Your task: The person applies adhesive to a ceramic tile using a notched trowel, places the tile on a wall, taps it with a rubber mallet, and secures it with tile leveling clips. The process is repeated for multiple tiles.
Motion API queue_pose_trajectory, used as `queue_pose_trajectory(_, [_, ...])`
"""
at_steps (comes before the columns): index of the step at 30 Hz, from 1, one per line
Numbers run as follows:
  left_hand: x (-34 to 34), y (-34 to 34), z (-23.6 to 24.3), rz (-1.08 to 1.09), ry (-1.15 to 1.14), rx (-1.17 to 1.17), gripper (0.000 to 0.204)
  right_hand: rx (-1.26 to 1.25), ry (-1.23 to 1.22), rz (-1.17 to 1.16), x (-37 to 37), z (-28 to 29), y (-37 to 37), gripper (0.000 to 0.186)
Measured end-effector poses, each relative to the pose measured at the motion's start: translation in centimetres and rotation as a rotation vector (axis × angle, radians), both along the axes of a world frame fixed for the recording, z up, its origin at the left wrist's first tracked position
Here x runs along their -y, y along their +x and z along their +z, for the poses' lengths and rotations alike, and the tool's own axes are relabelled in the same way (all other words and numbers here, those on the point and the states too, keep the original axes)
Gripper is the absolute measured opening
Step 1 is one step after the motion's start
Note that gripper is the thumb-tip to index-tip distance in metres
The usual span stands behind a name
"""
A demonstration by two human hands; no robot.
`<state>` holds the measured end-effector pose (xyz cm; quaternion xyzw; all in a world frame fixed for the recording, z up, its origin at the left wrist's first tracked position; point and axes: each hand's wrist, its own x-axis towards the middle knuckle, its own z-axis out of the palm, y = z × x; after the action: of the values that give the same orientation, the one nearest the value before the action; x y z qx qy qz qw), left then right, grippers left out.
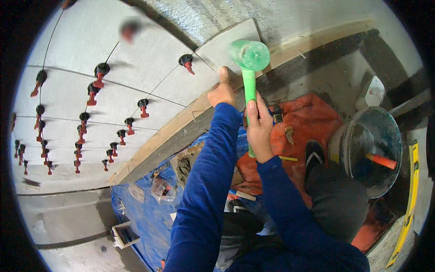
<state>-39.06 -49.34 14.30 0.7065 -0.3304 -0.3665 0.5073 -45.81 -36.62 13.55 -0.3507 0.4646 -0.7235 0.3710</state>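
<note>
My right hand is closed around the green handle of a rubber mallet. The mallet's round, dusty green head is raised in front of a pale cut tile, partly covering it; contact cannot be made out. To the left of the mallet is my left hand, at the lower edge of the tiles with its thumb pointing up. Its other fingers are hidden. Larger pale tiles stretch away to the left, with several black-and-red levelling clips standing in their joints.
A wooden strip borders the tiles. Blue sheeting and an orange sheet lie below. On the right stand a dark bucket holding an orange-handled tool and a yellow level. A clear plastic bag lies at lower left.
</note>
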Motion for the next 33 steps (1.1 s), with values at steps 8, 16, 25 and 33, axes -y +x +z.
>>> queue_pose_trajectory(8, [-0.5, 0.6, 1.1, -0.039, 0.016, 0.071, 0.08, 0.417, 0.111, -0.103, -1.0, -2.4, -0.7, 0.038])
queue_pose_trajectory(16, [-0.5, 0.0, 0.4, 0.035, -0.038, 0.039, 0.077, 0.386, 0.039, -0.096, -1.3, -2.1, -0.5, 0.038])
queue_pose_trajectory(25, [-1.0, 1.3, -2.7, -0.029, -0.001, 0.293, 0.086, 0.361, 0.121, -0.011, -2.1, -2.4, -0.1, 0.037])
queue_pose_trajectory(33, [0.2, 0.9, -2.6, 0.023, 0.047, 0.277, 0.096, 0.172, 0.138, -0.037, -0.4, -4.0, 0.7, 0.042])
